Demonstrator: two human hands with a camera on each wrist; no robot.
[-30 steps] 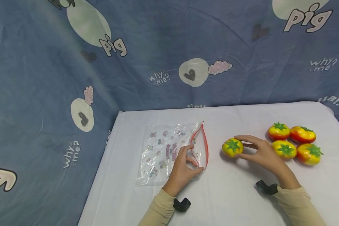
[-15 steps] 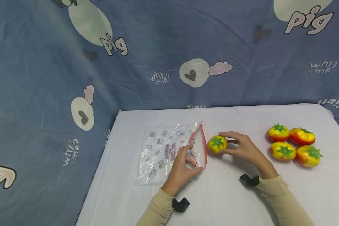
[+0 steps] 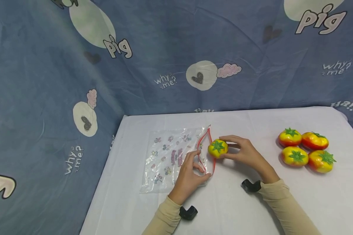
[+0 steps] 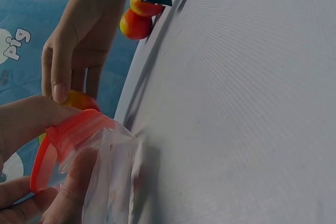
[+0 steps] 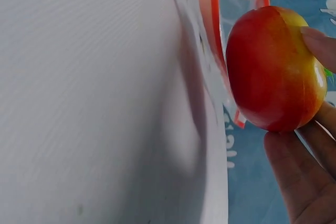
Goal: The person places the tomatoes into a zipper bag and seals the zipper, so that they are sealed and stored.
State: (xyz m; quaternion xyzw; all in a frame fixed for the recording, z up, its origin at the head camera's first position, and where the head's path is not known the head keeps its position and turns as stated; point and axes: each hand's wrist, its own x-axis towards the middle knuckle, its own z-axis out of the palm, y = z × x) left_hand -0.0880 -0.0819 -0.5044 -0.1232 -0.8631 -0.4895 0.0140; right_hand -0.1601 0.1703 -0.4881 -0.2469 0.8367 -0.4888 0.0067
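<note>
Moved the right hand (image 3: 245,153) leftward since the earlier frames, carrying a red-and-yellow tomato (image 3: 218,149) from the right of a clear plastic bag (image 3: 160,156) up to its mouth. Kept the left hand (image 3: 189,178) in nearly the same place, holding that mouth parted along its red strip (image 4: 79,132). Pinched the tomato between right thumb and fingers, with its green leafy crown (image 3: 218,145) facing upward in the head view. Brought it across the right-hand side of the strip as seen there; could not tell whether touching the plastic or partly inside. Curled the left thumb and fingers at the bag's rim, with two fingertips set apart along the strip. Had the bag lying on the white-covered desk (image 3: 223,209), printed with small coloured figures, opening toward the right. Had four other tomatoes (image 3: 294,157) bunched in two rows of two near the right side of the desk, well apart from the bag. Wore beige sleeves (image 3: 285,205) on both arms, with a black piece (image 3: 188,213) at each wrist. Saw a blue patterned cloth (image 3: 150,39) beyond the desk and along its left side.
</note>
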